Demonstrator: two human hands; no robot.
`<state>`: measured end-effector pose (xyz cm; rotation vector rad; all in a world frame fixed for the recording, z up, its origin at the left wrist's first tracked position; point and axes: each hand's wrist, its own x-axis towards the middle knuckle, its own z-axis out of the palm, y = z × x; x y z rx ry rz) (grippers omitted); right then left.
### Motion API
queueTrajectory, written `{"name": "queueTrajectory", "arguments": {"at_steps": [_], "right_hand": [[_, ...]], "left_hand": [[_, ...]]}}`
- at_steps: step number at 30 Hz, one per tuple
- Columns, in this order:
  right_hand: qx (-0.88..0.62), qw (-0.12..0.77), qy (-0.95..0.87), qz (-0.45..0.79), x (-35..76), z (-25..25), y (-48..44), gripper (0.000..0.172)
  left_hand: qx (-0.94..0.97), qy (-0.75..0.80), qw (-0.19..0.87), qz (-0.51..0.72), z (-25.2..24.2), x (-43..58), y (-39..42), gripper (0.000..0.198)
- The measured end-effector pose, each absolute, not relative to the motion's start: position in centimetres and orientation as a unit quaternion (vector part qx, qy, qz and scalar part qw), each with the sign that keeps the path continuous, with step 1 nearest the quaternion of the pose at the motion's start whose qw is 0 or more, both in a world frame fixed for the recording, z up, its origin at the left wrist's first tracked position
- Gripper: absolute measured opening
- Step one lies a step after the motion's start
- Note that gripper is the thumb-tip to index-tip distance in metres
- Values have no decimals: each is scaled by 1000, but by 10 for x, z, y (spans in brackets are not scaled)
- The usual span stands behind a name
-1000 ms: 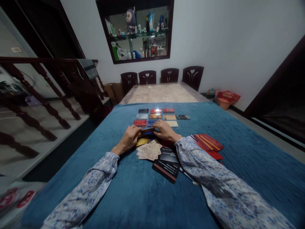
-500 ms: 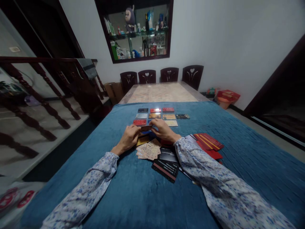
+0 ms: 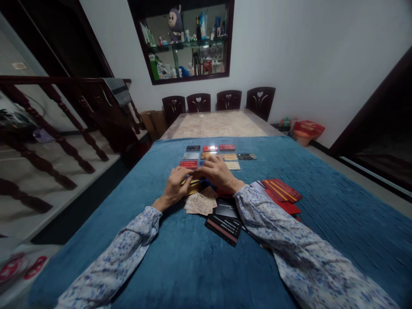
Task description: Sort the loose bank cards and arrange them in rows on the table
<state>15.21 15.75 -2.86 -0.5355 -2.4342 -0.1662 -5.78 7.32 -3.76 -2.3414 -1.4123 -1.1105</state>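
Observation:
My left hand and my right hand meet over the blue cloth, fingertips pinched together on a card. Only a thin edge of that card shows; its face is hidden. Just below the hands lies a yellow card, partly covered. A fan of beige patterned cards sits nearer to me. Beside it are dark cards, one black card with a brown stripe lying closest. Beyond my fingers, rows of cards include a red card and a cream card.
Red cards with yellow stripes are spread right of my right forearm. The blue cloth covers the near part of the table, and the bare tabletop shows at the far end. Dark chairs stand behind it.
The held card has turned from a visible dark face to nearly edge-on. My right fingers have shifted slightly left and up, closer to my left fingertips.

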Motion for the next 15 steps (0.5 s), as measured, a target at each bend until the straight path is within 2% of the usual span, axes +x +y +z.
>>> {"name": "queueTrajectory", "arguments": {"at_steps": [11, 15], "right_hand": [[-184, 336, -920, -86, 153, -43, 166, 26], [-219, 312, -923, -59, 158, -49, 170, 24]], "left_hand": [[-776, -482, 101, -394, -52, -68, 81, 14], [-766, -511, 84, -380, -55, -76, 81, 15]]}}
